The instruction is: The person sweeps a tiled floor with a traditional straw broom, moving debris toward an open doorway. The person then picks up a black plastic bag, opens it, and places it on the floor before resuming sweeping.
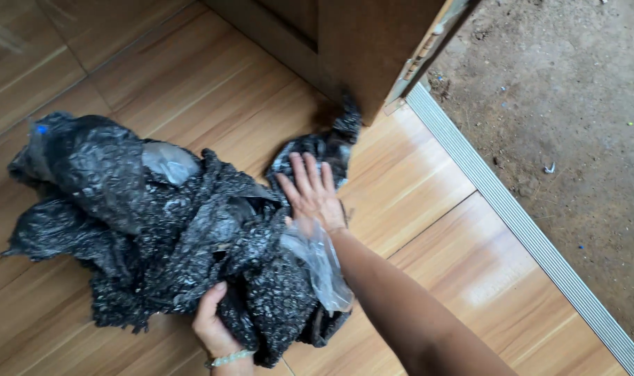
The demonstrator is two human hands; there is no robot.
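The left hand (216,327) is gripping the crumpled black plastic sheeting (164,230); the right hand (310,191), fingers spread, is pressing its far end flat, most of it still unbundled.

The crumpled heap of black and clear plastic sheeting (171,230) covers the left and middle of the wood-patterned tile floor (428,230), blocking passage there. To its right the floor lies bare up to the ribbed metal threshold strip (526,230). The brown wooden door (359,49) stands just beyond the heap's far tip, closing off the way ahead. Past the strip is bare dirt ground (574,104).
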